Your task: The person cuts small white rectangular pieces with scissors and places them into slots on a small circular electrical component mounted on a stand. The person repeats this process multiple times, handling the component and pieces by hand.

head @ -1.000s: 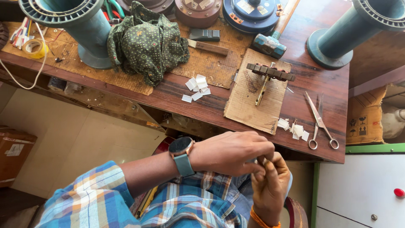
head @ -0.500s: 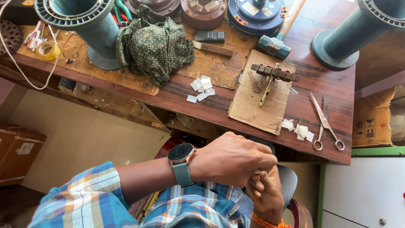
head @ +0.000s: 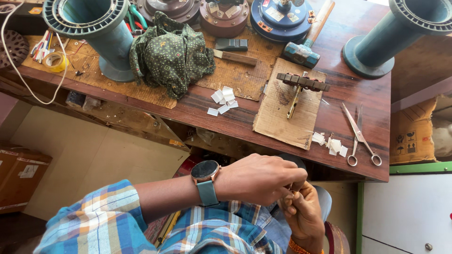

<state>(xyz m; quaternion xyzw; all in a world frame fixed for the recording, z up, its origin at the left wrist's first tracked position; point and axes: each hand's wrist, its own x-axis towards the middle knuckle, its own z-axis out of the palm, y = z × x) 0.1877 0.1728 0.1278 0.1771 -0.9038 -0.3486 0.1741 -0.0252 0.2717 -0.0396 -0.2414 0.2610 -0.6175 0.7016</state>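
Both hands meet in my lap, below the front edge of the wooden workbench (head: 212, 117). My left hand (head: 261, 178), with a round watch (head: 205, 171) on its wrist, reaches across and pinches its fingertips together over my right hand (head: 305, 211). My right hand's fingers curl up against them. A small dark object (head: 295, 186) sits between the fingertips of both hands, mostly hidden. On the bench above lie a cardboard sheet (head: 282, 117) carrying a toothed metal part (head: 302, 81), scissors (head: 360, 136) and small white paper pieces (head: 332, 143).
The bench also carries more white paper pieces (head: 223, 99), a crumpled green cloth (head: 172, 54), a hammer (head: 303, 51), two teal spools (head: 94, 28) (head: 391, 37), a yellow tape roll (head: 55, 61) and a white cable (head: 23, 89). A cardboard box (head: 19, 174) stands lower left and a white cabinet (head: 405, 211) at the right.
My left hand has slid a little right and closed its fingertips over my right hand's fingers. The view has tilted slightly. Nothing on the bench has moved.
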